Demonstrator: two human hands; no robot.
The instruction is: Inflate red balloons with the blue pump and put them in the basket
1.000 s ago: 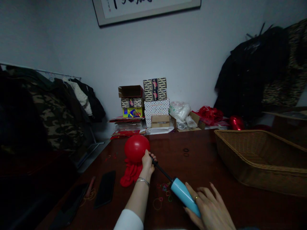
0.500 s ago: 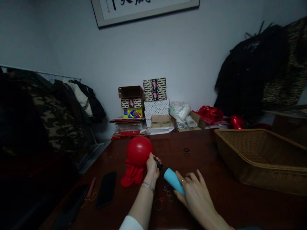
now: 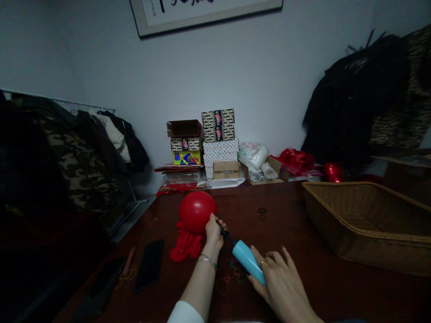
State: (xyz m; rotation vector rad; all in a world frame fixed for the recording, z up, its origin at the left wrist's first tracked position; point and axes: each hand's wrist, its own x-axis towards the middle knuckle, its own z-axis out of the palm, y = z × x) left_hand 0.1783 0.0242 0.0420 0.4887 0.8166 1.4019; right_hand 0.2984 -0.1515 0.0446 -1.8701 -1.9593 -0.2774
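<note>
A red balloon [image 3: 197, 211], partly inflated and round, stands over the left half of the table. My left hand [image 3: 214, 231] is closed at its neck, pinching it where the black nozzle of a hand balloon pump meets it. The pump's light blue barrel [image 3: 248, 261] slants down to the right, with a black rod [image 3: 229, 237] between it and my left hand. My right hand [image 3: 281, 276] holds the barrel's lower end between thumb and palm, its other fingers stretched out. Beneath the balloon lies a heap of limp red balloons or cloth [image 3: 186, 244]; I cannot tell which.
Small coloured rubber bands [image 3: 235, 269] lie under the pump, dark rings [image 3: 261, 214] farther back. A black phone [image 3: 149, 264] and another dark flat object [image 3: 103, 285] are left. A wicker basket [image 3: 357, 233] stands right. Stacked boxes [image 3: 220, 152] stand behind the table.
My right hand and the blue barrel have moved down and right, away from my left hand, so more black rod shows. The balloon looks about the same size.
</note>
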